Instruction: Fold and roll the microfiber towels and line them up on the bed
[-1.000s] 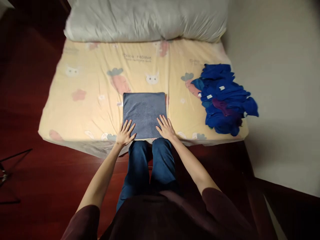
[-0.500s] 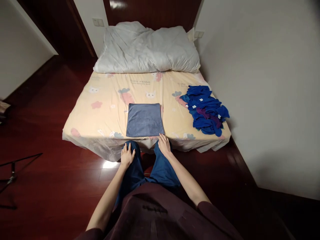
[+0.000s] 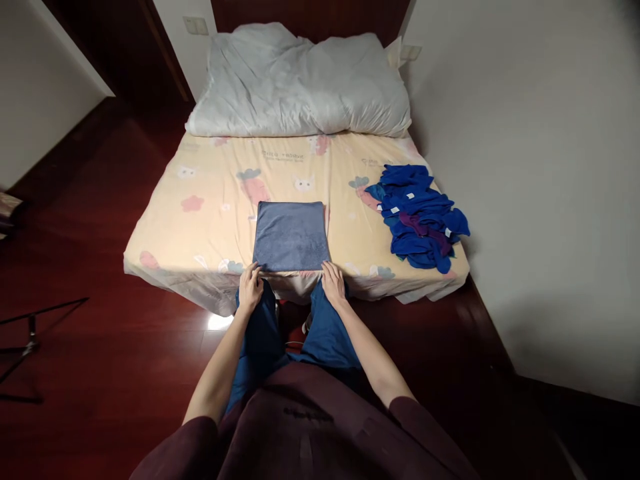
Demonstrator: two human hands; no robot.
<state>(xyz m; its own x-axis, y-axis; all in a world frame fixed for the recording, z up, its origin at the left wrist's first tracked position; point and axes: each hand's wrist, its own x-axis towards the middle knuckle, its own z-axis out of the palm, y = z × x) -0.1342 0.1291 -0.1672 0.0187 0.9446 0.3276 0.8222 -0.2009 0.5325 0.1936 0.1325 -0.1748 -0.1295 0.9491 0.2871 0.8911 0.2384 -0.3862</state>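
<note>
A grey-blue towel [image 3: 291, 236] lies flat and roughly square near the front edge of the bed. My left hand [image 3: 251, 288] is at its near left corner, with thumb and fingertips closed on the edge. At the near right corner, my right hand [image 3: 333, 284] has its fingers together and its tips on the towel's edge. The undersides of both grips are hidden.
A loose pile of dark blue and purple cloths [image 3: 420, 223] with white tags lies on the bed's right side. A thick white quilt [image 3: 300, 83] is folded against the headboard. The patterned bedsheet [image 3: 200, 227] hangs over the front edge. Thin black stand legs [image 3: 31, 333] stand on the floor at left.
My left hand has moved up from my knee to the towel's near left corner. My right hand has stayed by the right corner and shifted slightly onto it. The view has tilted slightly.
</note>
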